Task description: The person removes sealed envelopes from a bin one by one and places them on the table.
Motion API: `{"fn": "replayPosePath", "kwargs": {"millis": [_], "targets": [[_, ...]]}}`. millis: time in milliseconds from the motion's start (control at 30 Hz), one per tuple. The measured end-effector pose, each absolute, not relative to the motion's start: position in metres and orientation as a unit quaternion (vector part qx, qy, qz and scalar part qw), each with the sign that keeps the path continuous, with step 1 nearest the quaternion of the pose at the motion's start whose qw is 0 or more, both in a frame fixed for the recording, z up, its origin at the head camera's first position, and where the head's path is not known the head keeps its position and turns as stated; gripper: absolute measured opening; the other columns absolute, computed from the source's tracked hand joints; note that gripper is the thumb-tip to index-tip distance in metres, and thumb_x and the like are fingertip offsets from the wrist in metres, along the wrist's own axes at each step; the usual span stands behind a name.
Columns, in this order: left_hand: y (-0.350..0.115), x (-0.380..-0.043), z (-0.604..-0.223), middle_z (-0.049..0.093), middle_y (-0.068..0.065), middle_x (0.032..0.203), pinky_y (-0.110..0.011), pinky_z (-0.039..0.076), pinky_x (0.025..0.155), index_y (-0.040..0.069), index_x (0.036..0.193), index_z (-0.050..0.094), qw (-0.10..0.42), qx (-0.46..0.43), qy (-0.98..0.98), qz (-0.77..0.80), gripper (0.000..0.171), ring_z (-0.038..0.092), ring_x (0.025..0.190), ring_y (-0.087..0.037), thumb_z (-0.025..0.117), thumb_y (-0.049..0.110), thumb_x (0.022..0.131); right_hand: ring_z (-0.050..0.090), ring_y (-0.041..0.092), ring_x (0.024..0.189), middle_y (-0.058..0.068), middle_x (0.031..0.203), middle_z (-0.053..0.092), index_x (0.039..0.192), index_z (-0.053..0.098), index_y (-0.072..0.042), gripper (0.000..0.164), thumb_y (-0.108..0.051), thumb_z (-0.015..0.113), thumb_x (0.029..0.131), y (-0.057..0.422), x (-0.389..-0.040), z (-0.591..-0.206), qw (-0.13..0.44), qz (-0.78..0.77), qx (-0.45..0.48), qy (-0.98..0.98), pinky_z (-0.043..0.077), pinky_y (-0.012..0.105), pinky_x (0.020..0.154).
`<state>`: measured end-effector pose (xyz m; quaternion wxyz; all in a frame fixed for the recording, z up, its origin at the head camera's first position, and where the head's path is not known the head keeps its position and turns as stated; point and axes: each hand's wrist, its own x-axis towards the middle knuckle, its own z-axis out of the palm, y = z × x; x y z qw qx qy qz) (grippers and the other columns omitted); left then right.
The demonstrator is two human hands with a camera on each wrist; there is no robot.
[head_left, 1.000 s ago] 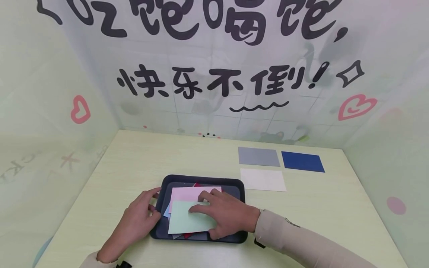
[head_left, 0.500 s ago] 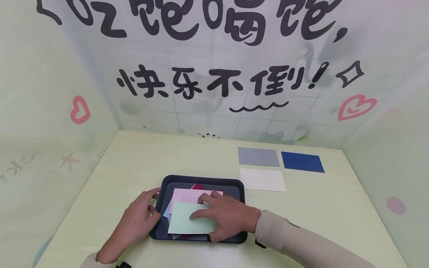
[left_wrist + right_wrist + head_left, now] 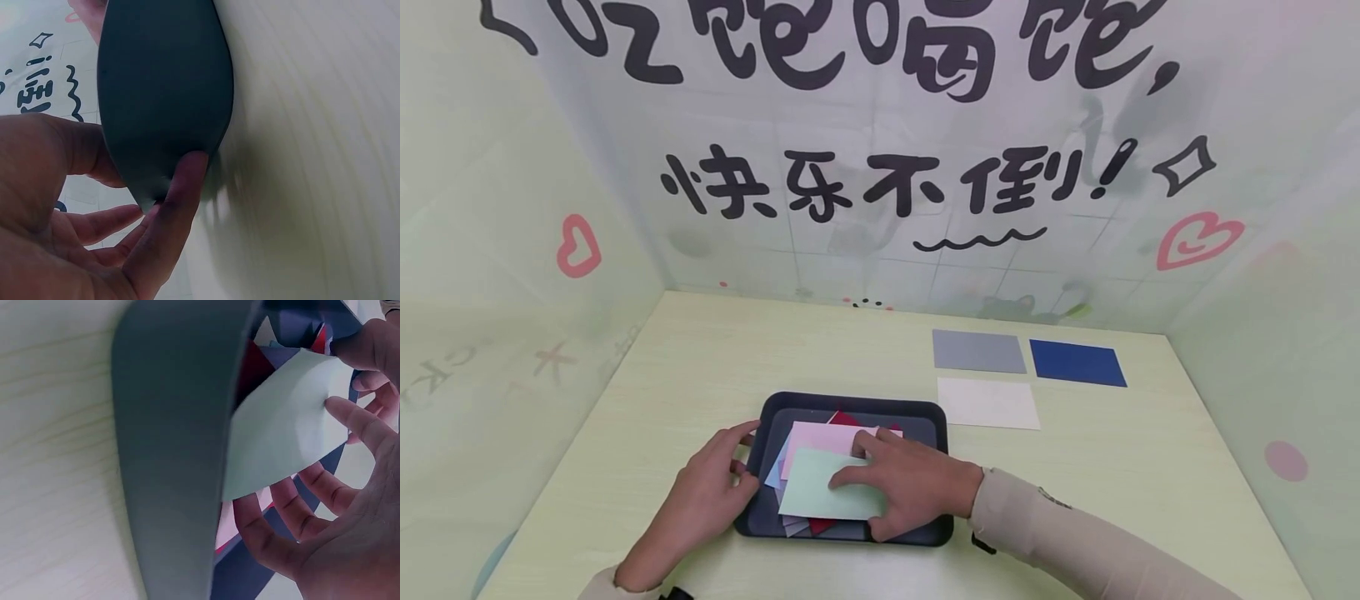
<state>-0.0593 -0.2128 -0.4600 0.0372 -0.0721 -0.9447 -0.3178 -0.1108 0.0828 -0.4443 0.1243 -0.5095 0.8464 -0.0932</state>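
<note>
A dark tray (image 3: 925, 408) lies on the table with a loose stack of coloured cards in it. My left hand (image 3: 713, 479) holds the tray's left end; in the left wrist view its fingers (image 3: 181, 194) touch the dark outer wall. My right hand (image 3: 917, 483) grips a pale green card (image 3: 820, 492) on top of the stack. In the right wrist view this card bows slightly, with the index fingertip on its face and the other fingers along one edge. Beneath it are a pink card (image 3: 823, 435), red cards (image 3: 846, 415) and a light blue card (image 3: 775, 472), partly hidden.
Beyond the tray, to the right, a grey card (image 3: 979, 351), a blue card (image 3: 1078, 363) and a white card (image 3: 988, 403) lie flat and apart on the table (image 3: 700, 367). Printed curtains (image 3: 880, 242) enclose its back and sides.
The pale green and pink cards have shifted slightly to the right, and the green card's near edge has risen a little. My right hand moved slightly right; my left hand stayed still.
</note>
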Motion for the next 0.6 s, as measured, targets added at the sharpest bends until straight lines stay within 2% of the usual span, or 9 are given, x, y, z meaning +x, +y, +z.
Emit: {"fn": "replayPosePath", "kwargs": {"millis": [200, 600], "targets": [[-0.2135, -0.0586, -0.4604, 0.06, -0.005, 0.118, -0.027, 0.043, 0.061, 0.007, 0.14, 0.05, 0.034, -0.073, -0.944, -0.319, 0.067, 0.056, 0.077, -0.005, 0.066, -0.001, 0.076, 0.039, 0.009, 0.085, -0.006, 0.113, 0.041, 0.134, 0.056, -0.041, 0.06, -0.04, 0.071, 0.077, 0.0837, -0.1123, -0.4419, 0.131, -0.111, -0.51, 0.843, 0.035, 0.018, 0.065], [-0.2131, -0.059, -0.4608, 0.06, -0.005, 0.117, -0.028, 0.044, 0.062, 0.007, 0.14, 0.049, 0.033, -0.074, -0.944, -0.32, 0.067, 0.057, 0.077, -0.005, 0.065, -0.001, 0.076, 0.043, 0.008, 0.086, -0.005, 0.117, 0.042, 0.136, 0.053, -0.042, 0.061, -0.038, 0.069, 0.078, 0.0832, -0.1132, -0.4375, 0.158, -0.119, -0.507, 0.839, 0.036, 0.018, 0.068]]}}
